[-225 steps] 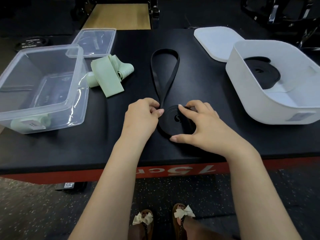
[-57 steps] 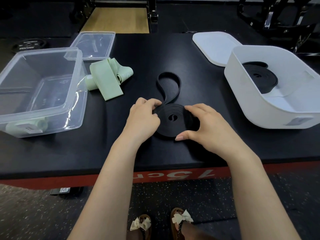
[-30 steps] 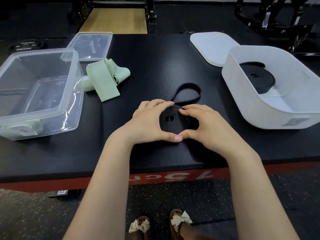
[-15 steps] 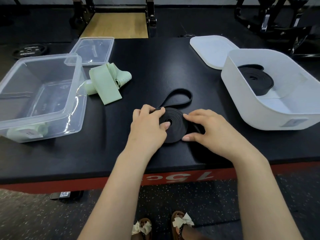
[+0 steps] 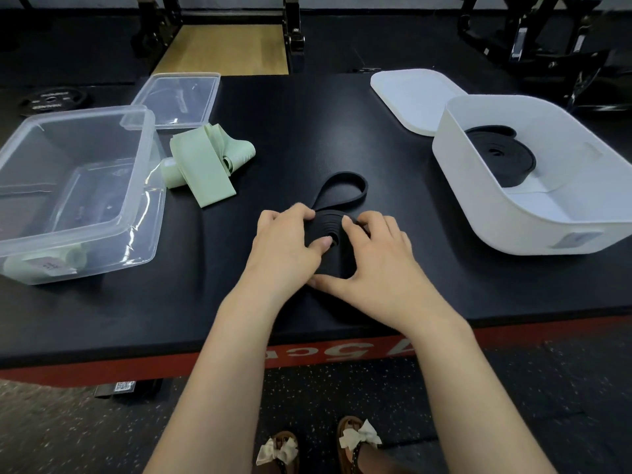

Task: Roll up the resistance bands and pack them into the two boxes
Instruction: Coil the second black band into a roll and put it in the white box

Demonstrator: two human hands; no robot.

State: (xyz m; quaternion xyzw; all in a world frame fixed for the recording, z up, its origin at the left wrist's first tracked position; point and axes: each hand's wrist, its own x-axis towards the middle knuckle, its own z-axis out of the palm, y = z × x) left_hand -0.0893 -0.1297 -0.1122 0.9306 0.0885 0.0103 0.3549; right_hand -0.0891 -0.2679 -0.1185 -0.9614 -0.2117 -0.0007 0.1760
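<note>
I see the black band [image 5: 330, 230] coiled mid-counter [image 5: 290, 131], partly hidden under both hands: left hand [image 5: 285, 246] and right hand [image 5: 371, 254] fingers curled, clamped on it; loose loop behind. Counter-edge lettering reversed, "75c" legible. White box [image 5: 533, 230] label unreadable.

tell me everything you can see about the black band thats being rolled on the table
The black band is a flat, matte strap that looks like rubber, mostly wound into a flat coil lying on the black table. A short unrolled loop sticks out from the coil's far side. The left hand and right hand grip the coil from either side, fingers curled over its top.
</note>
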